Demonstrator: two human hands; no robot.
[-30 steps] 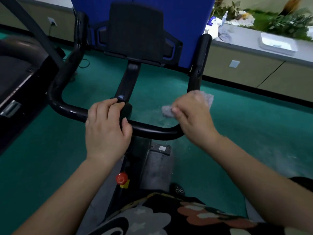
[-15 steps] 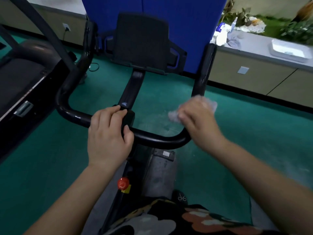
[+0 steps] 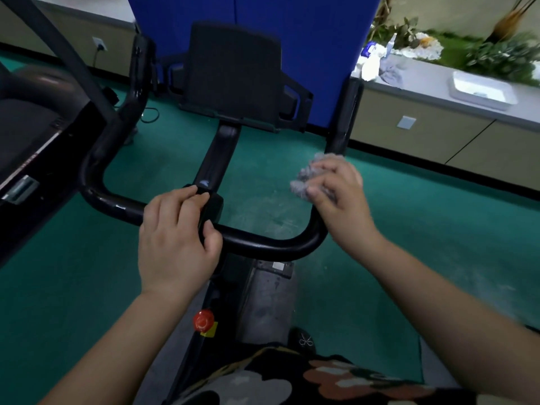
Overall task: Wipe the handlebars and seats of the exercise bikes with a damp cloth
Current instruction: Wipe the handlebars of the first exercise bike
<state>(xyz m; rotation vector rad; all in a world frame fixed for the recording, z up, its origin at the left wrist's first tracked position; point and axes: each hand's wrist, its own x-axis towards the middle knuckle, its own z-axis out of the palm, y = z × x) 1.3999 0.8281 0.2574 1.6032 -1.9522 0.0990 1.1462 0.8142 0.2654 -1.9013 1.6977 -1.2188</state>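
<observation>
My left hand [image 3: 178, 238] is closed around the handlebar [image 3: 263, 244] right beside its centre clamp, steadying the bike. My right hand [image 3: 336, 197] is clenched on the grey cloth [image 3: 306, 176], pressing it against the handlebar's right upright just above the bend. I judge the job is at an early stage: I am working the right side of the handlebar, and its upper right grip [image 3: 346, 112], the left bend [image 3: 96, 182] and the left upright look untouched, though I cannot tell wet from dry on the glossy black. The seat lies behind the handlebar's near side, out of view, and any other bikes are not in view either.
</observation>
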